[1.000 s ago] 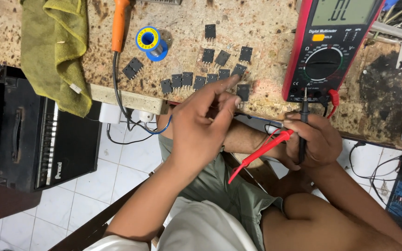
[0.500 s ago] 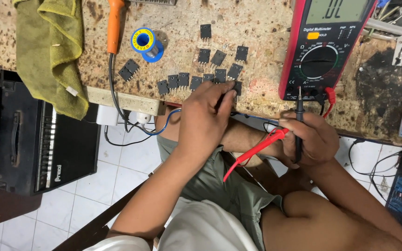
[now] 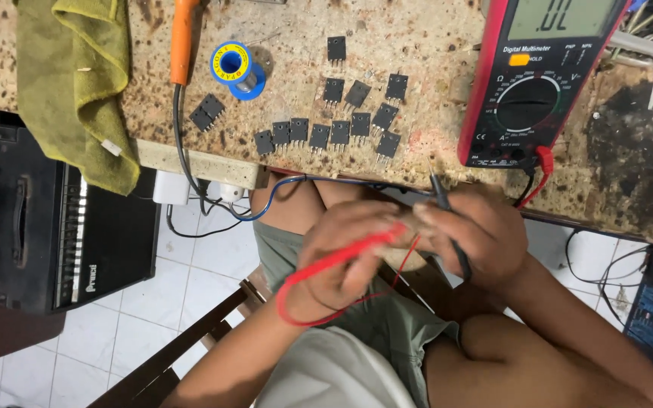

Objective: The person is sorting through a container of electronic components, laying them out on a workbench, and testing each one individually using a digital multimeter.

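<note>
My left hand (image 3: pixel 338 261) and my right hand (image 3: pixel 481 234) meet over my lap, just below the bench edge. The red test probe (image 3: pixel 341 258) lies across my left hand, whose fingers curl round it; its red lead loops under the wrist. A black test probe (image 3: pixel 441 193) sits in my right hand, tip pointing up toward the bench. Both leads run to a red multimeter (image 3: pixel 538 83) on the speckled bench (image 3: pixel 432 45). Several black transistors (image 3: pixel 340 133) lie in a row and a loose cluster on the bench above my hands. Anything small pinched between my fingertips is hidden.
An orange-handled soldering iron (image 3: pixel 184 38) and a blue-and-yellow solder spool (image 3: pixel 237 66) lie left of the transistors. A green cloth (image 3: pixel 77 83) hangs over the bench edge. A black amplifier box (image 3: pixel 54 227) stands on the tiled floor at left; cables hang under the bench.
My left hand has drawn back from the transistor row down to my lap and now has the red probe across it. My right hand shifted left with the black probe.
</note>
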